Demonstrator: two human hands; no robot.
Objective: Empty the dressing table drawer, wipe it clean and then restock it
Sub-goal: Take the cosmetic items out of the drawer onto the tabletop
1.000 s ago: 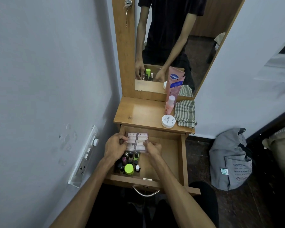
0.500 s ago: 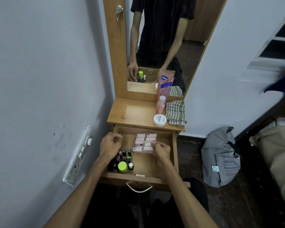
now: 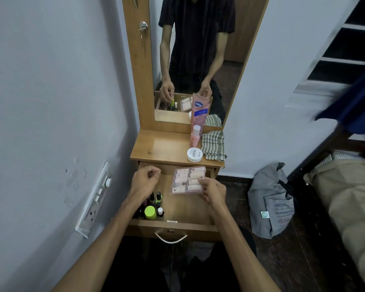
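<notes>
While the drawer (image 3: 190, 209) is being emptied, a clear box (image 3: 188, 179) is being pinched at its near corner by the right hand (image 3: 213, 191) and held above the drawer's right side, presumably for the tabletop (image 3: 162, 147). Nothing is being held by the loosely curled left hand (image 3: 144, 182), poised over the bottles (image 3: 152, 205).

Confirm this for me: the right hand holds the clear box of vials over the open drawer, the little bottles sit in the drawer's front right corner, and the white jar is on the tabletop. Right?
Not quite. In the head view the little bottles sit in the front left corner of the drawer, not the right. The rest stands: the right hand holds the clear box over the open drawer, and the white jar is on the tabletop.
</notes>
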